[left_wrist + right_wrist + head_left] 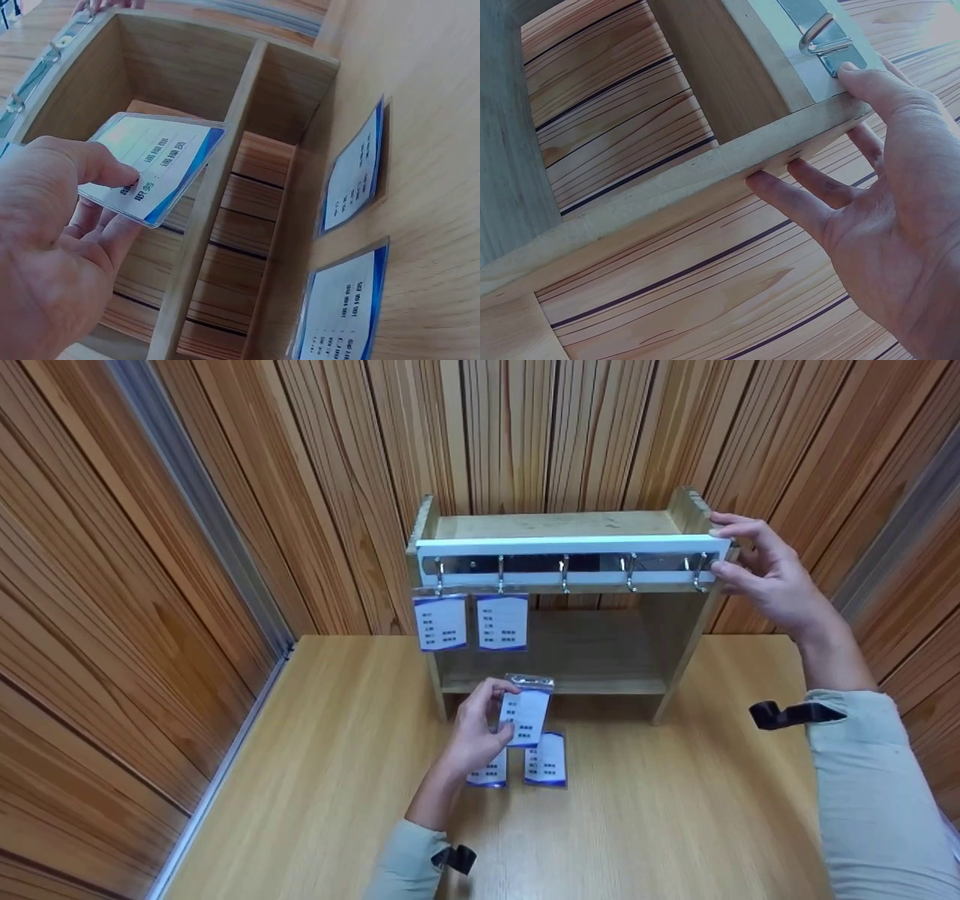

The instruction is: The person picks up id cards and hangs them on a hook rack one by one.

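My left hand [480,735] pinches an ID badge [527,712] in a clear sleeve, thumb on its printed face, in front of the wooden shelf [551,686]. Across the shelf's top front runs a white rail with metal hooks [532,577]. My right hand [772,574] grips the rail's right end, its thumb by the last hook [829,45] and its fingers against the shelf's side panel. Two badges hang at the left hooks, the left one [441,622] beside the other [502,622]. Two more badges lie on the table, one [546,761] fully printed side up, the other [487,772] partly hidden by my left hand.
The shelf stands on a wooden table [337,780], close to a wood-plank wall [510,435]. Plank side walls rise at left [112,585] and right. A black strap [795,714] hangs off my right sleeve, another [454,859] off the left.
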A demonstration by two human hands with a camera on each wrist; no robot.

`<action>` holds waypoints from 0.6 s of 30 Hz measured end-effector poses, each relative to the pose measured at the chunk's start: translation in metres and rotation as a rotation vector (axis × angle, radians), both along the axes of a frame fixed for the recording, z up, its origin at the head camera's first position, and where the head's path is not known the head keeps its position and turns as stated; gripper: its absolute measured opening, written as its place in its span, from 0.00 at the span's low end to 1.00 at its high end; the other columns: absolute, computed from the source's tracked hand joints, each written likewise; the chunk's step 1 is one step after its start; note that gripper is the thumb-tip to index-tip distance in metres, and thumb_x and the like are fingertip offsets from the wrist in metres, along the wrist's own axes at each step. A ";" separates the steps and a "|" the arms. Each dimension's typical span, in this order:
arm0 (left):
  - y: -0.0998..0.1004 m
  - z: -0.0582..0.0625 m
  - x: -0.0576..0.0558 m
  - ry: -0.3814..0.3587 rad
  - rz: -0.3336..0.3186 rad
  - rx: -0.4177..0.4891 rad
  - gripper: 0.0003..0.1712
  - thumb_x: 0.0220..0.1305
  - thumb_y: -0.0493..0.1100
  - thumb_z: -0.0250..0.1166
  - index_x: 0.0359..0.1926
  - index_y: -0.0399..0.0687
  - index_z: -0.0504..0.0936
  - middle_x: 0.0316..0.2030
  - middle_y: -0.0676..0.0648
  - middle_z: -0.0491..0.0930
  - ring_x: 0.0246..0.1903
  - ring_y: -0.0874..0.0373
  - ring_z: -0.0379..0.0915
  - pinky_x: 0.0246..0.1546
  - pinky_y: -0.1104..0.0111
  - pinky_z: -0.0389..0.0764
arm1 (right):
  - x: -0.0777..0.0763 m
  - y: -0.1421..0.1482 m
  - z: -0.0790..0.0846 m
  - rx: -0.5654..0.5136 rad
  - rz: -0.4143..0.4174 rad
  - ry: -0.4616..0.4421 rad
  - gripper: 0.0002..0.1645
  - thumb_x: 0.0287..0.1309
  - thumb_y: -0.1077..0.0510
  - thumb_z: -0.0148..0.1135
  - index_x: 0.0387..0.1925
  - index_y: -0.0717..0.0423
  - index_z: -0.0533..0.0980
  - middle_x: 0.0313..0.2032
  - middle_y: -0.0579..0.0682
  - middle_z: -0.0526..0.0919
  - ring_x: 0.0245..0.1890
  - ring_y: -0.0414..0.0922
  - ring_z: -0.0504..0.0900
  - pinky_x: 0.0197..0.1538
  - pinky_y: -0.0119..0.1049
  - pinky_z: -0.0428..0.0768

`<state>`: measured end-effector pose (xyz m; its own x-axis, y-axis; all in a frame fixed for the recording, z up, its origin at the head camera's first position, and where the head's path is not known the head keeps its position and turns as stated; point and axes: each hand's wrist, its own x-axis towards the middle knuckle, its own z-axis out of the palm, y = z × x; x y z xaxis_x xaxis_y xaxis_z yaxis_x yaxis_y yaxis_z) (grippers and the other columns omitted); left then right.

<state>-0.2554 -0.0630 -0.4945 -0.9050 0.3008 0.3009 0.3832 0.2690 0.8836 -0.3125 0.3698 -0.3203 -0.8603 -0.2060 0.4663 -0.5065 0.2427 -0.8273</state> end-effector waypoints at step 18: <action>0.012 0.027 0.003 0.067 -0.061 0.035 0.28 0.73 0.24 0.66 0.67 0.49 0.76 0.62 0.42 0.80 0.60 0.51 0.81 0.55 0.67 0.90 | -0.001 0.001 0.000 -0.019 0.018 -0.010 0.28 0.81 0.68 0.59 0.77 0.58 0.70 0.85 0.42 0.65 0.68 0.43 0.79 0.56 0.26 0.88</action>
<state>-0.2524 -0.0507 -0.4675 -0.8629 0.3426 0.3715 0.4564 0.2125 0.8640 -0.3131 0.3706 -0.3207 -0.8611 -0.2124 0.4620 -0.5026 0.2179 -0.8366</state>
